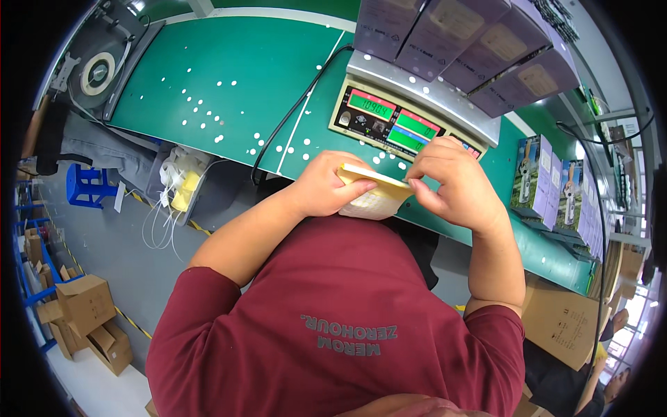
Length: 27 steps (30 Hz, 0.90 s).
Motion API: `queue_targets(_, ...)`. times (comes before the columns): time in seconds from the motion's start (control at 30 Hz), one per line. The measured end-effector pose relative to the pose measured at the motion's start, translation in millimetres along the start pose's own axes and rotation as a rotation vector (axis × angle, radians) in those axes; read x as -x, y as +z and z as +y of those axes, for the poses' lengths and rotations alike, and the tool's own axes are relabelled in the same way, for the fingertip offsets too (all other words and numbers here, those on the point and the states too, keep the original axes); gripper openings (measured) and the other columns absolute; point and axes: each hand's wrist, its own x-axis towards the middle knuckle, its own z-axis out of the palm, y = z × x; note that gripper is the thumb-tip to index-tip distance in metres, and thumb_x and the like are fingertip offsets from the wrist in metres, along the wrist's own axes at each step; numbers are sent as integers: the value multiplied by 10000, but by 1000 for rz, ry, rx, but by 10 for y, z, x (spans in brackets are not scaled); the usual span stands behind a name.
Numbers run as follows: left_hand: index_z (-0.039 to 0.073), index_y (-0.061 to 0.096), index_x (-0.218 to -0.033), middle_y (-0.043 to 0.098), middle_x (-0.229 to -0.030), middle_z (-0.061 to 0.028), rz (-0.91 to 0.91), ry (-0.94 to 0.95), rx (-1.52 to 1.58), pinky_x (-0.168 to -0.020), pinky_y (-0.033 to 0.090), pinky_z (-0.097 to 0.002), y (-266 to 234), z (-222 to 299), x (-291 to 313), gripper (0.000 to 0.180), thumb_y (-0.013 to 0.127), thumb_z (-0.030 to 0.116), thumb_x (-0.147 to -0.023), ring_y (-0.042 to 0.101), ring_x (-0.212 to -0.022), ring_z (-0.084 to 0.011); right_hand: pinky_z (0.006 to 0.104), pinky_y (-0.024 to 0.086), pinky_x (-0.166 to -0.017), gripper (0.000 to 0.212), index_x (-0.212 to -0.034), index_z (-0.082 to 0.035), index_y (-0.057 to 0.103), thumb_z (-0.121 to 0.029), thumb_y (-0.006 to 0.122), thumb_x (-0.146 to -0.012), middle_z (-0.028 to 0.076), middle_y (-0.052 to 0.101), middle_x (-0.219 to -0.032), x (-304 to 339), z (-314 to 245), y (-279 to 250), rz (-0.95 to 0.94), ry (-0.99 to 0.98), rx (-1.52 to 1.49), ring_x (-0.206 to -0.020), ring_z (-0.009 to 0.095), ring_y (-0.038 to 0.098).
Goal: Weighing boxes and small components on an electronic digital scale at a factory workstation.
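In front of my belly I hold a thick pad of pale sheets (375, 203) with a yellow edge, tilted toward me. My left hand (331, 185) grips its left end, the thumb lying across the near face. At the right corner of the pad, the thumb and index finger of my right hand (448, 182) come together in a pinch. Whatever is between those fingertips is too small to make out. Just beyond my hands stands a weighing scale (399, 125) with green lit displays. Small white round dots are scattered over the green table (229, 62).
Several purple boxes (445, 35) stand on the scale's metal plate. A black cable (295, 111) runs across the table. More printed boxes (531, 177) stand at the right. A reel machine (97, 73) is at the far left, and a grey bin (198, 184) hangs below the table edge.
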Motion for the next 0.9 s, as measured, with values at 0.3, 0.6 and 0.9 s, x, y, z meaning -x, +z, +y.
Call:
queue_targets(0.3,-25,749,-961,743,-924,-131,-32,41,-63,-766,544,-333,-28,-36,5,142,758,103,-898,715,-840,-229,322,523,-775,62,-923,21,727,-9,724,-868,121,697,-870,-466,-266,-1695,642,-71,663,-823,230,681)
queue_targets(0.6,-21,748,-962,741,-913,-126,36,-40,-41,-770,543,-324,-41,-6,27,168,756,138,-908,710,-844,-206,360,548,-835,149,-1022,-6,745,-126,689,-952,118,728,-964,-1001,379,-2126,246,157,835,-912,294,705)
queue_targets(0.9,-28,734,-1000,740,-930,-98,95,-96,114,-777,542,-309,-74,-120,107,180,763,136,-932,693,-867,-160,399,515,-841,88,-929,-21,739,-70,761,-859,136,715,-939,-429,-92,-1200,263,-36,495,-932,323,668)
